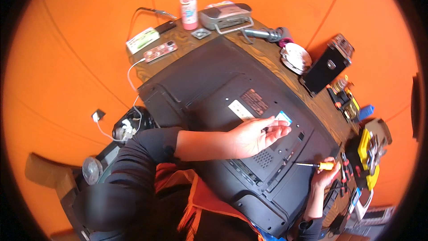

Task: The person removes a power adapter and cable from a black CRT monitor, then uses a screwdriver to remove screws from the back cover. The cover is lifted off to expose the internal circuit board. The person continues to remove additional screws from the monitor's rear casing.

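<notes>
A large black flat-screen television (pixel 209 80) lies with its back panel up, spread across the wooden table. Above the middle of this panel is my left hand (pixel 256 139), palm turned up and fingers curled together. Something small and dark shows between its thumb and fingers, too small to name. At the panel's right edge my right hand (pixel 324 176) grips a screwdriver (pixel 326 166) by its yellow handle. The thin shaft points left over the panel; whether the tip touches it I cannot tell. Pale labels (pixel 241 110) and a vent grille (pixel 263 159) mark the panel.
Along the far edge stand a pink bottle (pixel 189 11), a grey radio (pixel 226 16) and a phone (pixel 160 51) on a white cable. To the right are a white round dish (pixel 296 58), a black speaker box (pixel 327 64), a yellow-black toolbox (pixel 368 156) and red-handled pliers (pixel 344 174).
</notes>
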The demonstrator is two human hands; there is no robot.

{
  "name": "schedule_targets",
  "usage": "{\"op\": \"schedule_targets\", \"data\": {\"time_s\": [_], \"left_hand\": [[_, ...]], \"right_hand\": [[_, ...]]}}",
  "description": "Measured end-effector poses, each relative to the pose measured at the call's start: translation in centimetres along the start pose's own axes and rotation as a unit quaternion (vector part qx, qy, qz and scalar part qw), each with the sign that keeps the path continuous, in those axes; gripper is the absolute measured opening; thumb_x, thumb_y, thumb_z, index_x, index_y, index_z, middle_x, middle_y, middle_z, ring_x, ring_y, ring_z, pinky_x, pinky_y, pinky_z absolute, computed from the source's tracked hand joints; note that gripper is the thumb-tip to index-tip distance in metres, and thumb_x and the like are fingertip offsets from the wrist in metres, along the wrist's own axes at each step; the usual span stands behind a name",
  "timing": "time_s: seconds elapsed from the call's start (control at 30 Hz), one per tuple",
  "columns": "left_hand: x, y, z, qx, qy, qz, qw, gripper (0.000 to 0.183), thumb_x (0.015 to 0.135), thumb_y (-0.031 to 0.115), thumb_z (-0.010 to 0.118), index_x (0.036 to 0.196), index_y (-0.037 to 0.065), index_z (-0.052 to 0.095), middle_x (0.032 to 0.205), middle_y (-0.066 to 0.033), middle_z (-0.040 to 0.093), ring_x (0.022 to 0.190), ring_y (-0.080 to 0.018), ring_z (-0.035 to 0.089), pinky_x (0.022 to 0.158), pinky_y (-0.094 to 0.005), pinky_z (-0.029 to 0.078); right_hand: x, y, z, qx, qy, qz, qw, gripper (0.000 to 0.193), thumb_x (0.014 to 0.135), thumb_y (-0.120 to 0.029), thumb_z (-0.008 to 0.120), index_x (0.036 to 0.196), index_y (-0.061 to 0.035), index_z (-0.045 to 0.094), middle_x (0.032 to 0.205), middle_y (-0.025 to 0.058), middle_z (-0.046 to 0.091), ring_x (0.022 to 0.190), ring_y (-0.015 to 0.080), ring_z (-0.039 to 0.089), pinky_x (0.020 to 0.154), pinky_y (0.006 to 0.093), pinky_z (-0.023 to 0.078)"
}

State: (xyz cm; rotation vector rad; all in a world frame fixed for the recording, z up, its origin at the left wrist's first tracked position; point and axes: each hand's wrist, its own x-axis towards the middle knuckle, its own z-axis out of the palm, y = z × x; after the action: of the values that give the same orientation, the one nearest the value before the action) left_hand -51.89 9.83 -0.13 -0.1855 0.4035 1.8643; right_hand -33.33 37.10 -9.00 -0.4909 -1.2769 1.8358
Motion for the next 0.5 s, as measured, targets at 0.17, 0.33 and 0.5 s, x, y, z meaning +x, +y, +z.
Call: {"op": "schedule_targets", "data": {"time_s": [0.17,0.33,0.5], "left_hand": [[-1.4,0.8,-1.6,-0.101,0.033,0.04,0.994,0.02,0.093,0.018,0.043,0.097,-0.001,0.05,0.097,-0.0118,0.054,0.089,-0.0174,0.055,0.07,-0.0223,0.05],[-2.8,3.0,-3.0,-0.155,-0.058,0.066,0.984,0.02,0.094,0.019,0.042,0.092,0.002,0.051,0.09,-0.0106,0.053,0.079,-0.0152,0.051,0.064,-0.0224,0.046],[-3.9,8.0,-2.5,-0.165,-0.113,0.116,0.973,0.019,0.093,0.019,0.043,0.086,0.002,0.049,0.088,-0.0088,0.05,0.074,-0.0144,0.05,0.057,-0.0219,0.043]], "right_hand": [[-0.2,-0.1,0.2,-0.02,-0.028,0.002,0.999,0.043,0.089,-0.048,0.04,0.077,-0.008,0.049,0.059,-0.0005,0.047,0.041,0.0062,0.039,0.036,0.0166,0.029],[-0.3,-0.1,0.8,-0.05,0.069,-0.029,0.996,0.043,0.089,-0.048,0.041,0.078,-0.0079,0.049,0.06,-0.0012,0.046,0.044,0.006,0.04,0.036,0.0167,0.028],[-0.5,0.0,0.6,-0.082,0.054,-0.023,0.995,0.041,0.089,-0.049,0.04,0.08,-0.0094,0.048,0.068,-0.0002,0.046,0.048,0.0073,0.042,0.041,0.0182,0.027]]}}
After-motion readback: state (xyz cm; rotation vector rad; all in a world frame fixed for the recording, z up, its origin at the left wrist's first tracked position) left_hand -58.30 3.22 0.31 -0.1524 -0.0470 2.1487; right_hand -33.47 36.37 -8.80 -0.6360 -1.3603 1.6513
